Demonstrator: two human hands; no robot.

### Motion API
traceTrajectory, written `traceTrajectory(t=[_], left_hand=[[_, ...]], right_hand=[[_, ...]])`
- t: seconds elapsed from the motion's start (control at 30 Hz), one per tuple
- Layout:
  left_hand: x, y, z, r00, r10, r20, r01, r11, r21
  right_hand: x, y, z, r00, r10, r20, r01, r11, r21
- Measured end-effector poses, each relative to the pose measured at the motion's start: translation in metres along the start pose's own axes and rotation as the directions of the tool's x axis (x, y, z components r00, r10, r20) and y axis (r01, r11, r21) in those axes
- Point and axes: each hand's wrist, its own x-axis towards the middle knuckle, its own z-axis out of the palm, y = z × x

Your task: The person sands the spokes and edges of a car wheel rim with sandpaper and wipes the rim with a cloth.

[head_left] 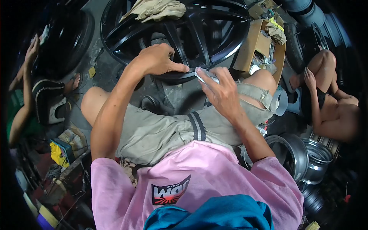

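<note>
A large black alloy wheel rim (174, 30) with several spokes stands tilted in front of my knees. My left hand (159, 60) grips its near edge, the thumb stretched along the lip and the fingers curled over toward the spokes. In my right hand (222, 90) is a small folded grey-white sheet (207, 76), pinched between thumb and fingers. Its tip is at the rim's near lip, just right of my left thumb; whether it touches I cannot tell. A bare greyish strip shows along that lip. A crumpled beige cloth (157, 9) lies over the far side of the rim.
An open cardboard box (258, 46) with odds and ends stands right of the rim. Co-workers sit at the left (25, 88) and right (331, 96). Silver wheel rims (316, 157) are stacked at the lower right. Clutter with a yellow item (58, 154) lies at the lower left.
</note>
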Motion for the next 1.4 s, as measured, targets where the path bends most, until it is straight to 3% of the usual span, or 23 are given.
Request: traceTrajectory(t=[0.17, 0.3, 0.4, 0.6, 0.87, 1.0, 1.03, 1.2, 1.27, 1.4], left_hand=[[0.001, -0.011, -0.006, 0.995, 0.090, 0.042, -0.087, 0.995, -0.052], [-0.003, -0.010, -0.012, 0.990, 0.095, 0.101, -0.097, 0.995, 0.010], [-0.005, -0.015, -0.006, 0.985, 0.166, 0.044, -0.167, 0.986, 0.024], [-0.004, -0.010, -0.010, 0.992, 0.087, 0.096, -0.093, 0.994, 0.059], [-0.009, -0.009, -0.006, 0.992, 0.123, 0.028, -0.125, 0.987, 0.101], [-0.005, -0.008, -0.009, 0.991, 0.110, 0.078, -0.118, 0.986, 0.121], [-0.001, -0.017, -0.003, 0.983, 0.178, 0.050, -0.183, 0.976, 0.121], [-0.012, -0.004, -0.009, 0.993, 0.120, -0.006, -0.119, 0.988, 0.098], [-0.008, -0.002, -0.009, 0.993, 0.094, 0.076, -0.103, 0.986, 0.132], [-0.001, -0.023, 0.003, 0.977, 0.215, -0.005, -0.213, 0.971, 0.105]], right_hand=[[0.001, -0.006, 0.001, 0.999, -0.038, -0.011, 0.038, 0.999, -0.033], [0.001, -0.013, 0.012, 0.998, -0.010, -0.058, 0.010, 1.000, 0.000], [0.008, -0.017, 0.025, 0.996, -0.006, -0.084, 0.003, 1.000, -0.031], [-0.001, -0.031, 0.032, 0.990, 0.056, -0.127, -0.072, 0.989, -0.129], [0.002, -0.031, 0.041, 0.984, 0.070, -0.162, -0.090, 0.989, -0.118], [0.017, -0.027, 0.044, 0.984, 0.091, -0.154, -0.112, 0.984, -0.138], [0.021, -0.028, 0.045, 0.980, 0.085, -0.180, -0.112, 0.983, -0.146], [0.005, -0.033, 0.038, 0.983, 0.110, -0.148, -0.129, 0.983, -0.130], [0.010, -0.033, 0.039, 0.981, 0.087, -0.174, -0.113, 0.983, -0.146], [0.036, -0.030, 0.050, 0.978, 0.128, -0.162, -0.154, 0.975, -0.160]])
